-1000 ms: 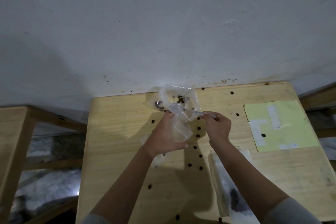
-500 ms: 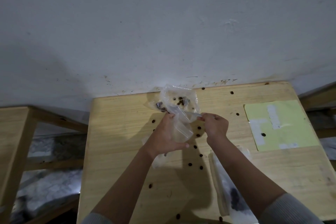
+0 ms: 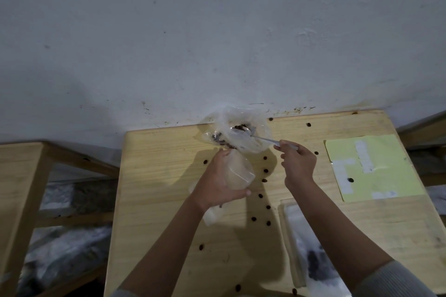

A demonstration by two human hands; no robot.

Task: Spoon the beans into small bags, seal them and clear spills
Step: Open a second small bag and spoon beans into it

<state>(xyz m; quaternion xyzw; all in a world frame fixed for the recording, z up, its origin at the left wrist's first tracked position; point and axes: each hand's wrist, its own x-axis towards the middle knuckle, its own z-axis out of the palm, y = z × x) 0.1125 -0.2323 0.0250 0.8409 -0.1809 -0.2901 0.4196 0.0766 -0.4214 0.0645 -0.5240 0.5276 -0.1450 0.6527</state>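
Observation:
A large clear plastic bag (image 3: 243,137) with dark beans inside lies at the table's far edge by the wall. My right hand (image 3: 298,164) grips the handle of a metal spoon (image 3: 255,136) whose bowl reaches into that bag among the beans. My left hand (image 3: 222,179) holds a small clear bag (image 3: 240,172) upright just in front of the large one. Several loose beans (image 3: 265,171) lie scattered on the wooden table (image 3: 159,200) between and below my hands.
A yellow sheet (image 3: 386,166) with white tape patches lies at the right. A filled clear bag (image 3: 311,258) with dark contents rests near the front right under my right forearm. A second wooden table (image 3: 17,188) stands at the left. The wall rises directly behind.
My right hand moved right and back, carrying the spoon from over the small bag into the large bag of beans. My left hand kept holding the small bag.

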